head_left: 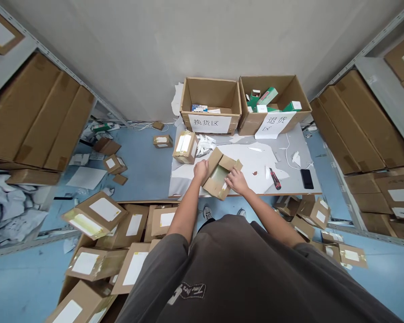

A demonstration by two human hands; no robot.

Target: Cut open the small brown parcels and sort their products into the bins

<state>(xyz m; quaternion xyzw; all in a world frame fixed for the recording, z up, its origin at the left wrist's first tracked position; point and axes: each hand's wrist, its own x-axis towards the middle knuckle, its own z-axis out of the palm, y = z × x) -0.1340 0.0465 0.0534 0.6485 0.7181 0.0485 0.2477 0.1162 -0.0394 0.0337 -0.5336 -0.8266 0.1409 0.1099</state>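
Observation:
A small cardboard box [218, 183] with its flaps raised is tilted over the front edge of the table. Its inside looks pale green. My left hand [201, 170] grips the flap on the left side of this box. On the right, my right hand [236, 180] has its fingers closed on the opposite flap. Just beyond my left hand stands a taped carton [185, 147] with a white label. Crumpled white paper [205, 145] lies beside that carton. A red and black utility knife [275, 178] rests on the table to the right of my right hand.
Two large open cartons with paper signs stand at the back: the left one [210, 94] holds a few small boxes, the right one [272, 83] green-and-white boxes. A phone [307, 179] lies at the table's right. Labelled parcels [134, 224] pile up at lower left; loaded shelves flank both sides.

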